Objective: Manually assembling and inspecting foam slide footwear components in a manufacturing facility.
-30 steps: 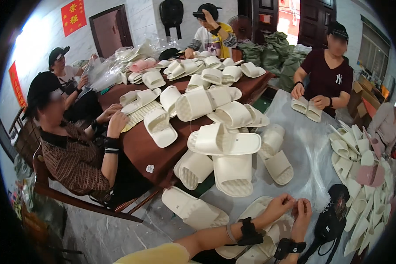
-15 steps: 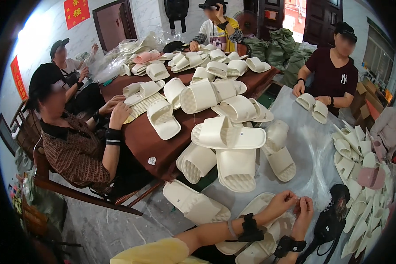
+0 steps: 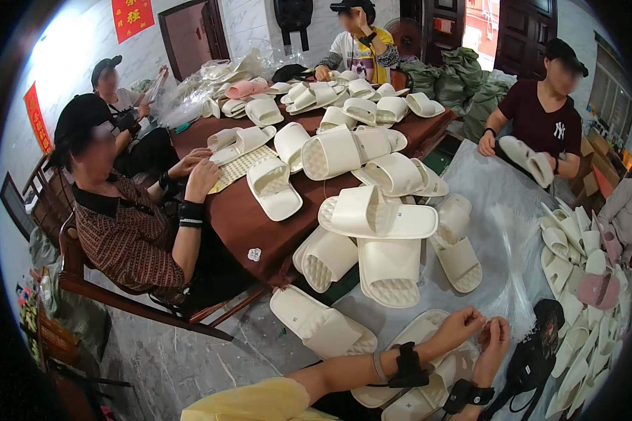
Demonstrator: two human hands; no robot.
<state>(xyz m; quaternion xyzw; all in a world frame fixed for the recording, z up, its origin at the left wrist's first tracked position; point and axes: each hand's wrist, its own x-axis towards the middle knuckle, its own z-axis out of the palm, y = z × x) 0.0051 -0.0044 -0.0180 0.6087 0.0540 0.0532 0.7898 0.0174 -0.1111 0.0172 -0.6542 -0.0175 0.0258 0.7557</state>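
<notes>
My left hand (image 3: 462,330) reaches in from the lower left, thumb and fingertips pinched together. Close beside it, my right hand (image 3: 495,338) is pinched too, the fingertips of both almost meeting. Whatever lies between them is too thin to make out. Just beyond my fingers, a bundle of thin clear plastic strands (image 3: 510,281) spreads over the grey table cover. Under my forearms lie cream slippers (image 3: 435,394), partly hidden by my arms. A stack of cream slippers (image 3: 390,270) stands ahead, one lying crosswise on top. Another cream slipper pair (image 3: 321,324) rests at the near left edge.
A black bag (image 3: 537,354) lies right of my hands, beside a heap of cream slippers (image 3: 576,330) with a pink slipper (image 3: 598,289). More slippers cover the brown tablecloth (image 3: 249,235). Several co-workers sit around; one at the right holds a slipper pair (image 3: 528,160).
The co-worker at the right has lifted and tilted the slipper pair off the table. My view has shifted slightly; my hands stay pinched close together.
</notes>
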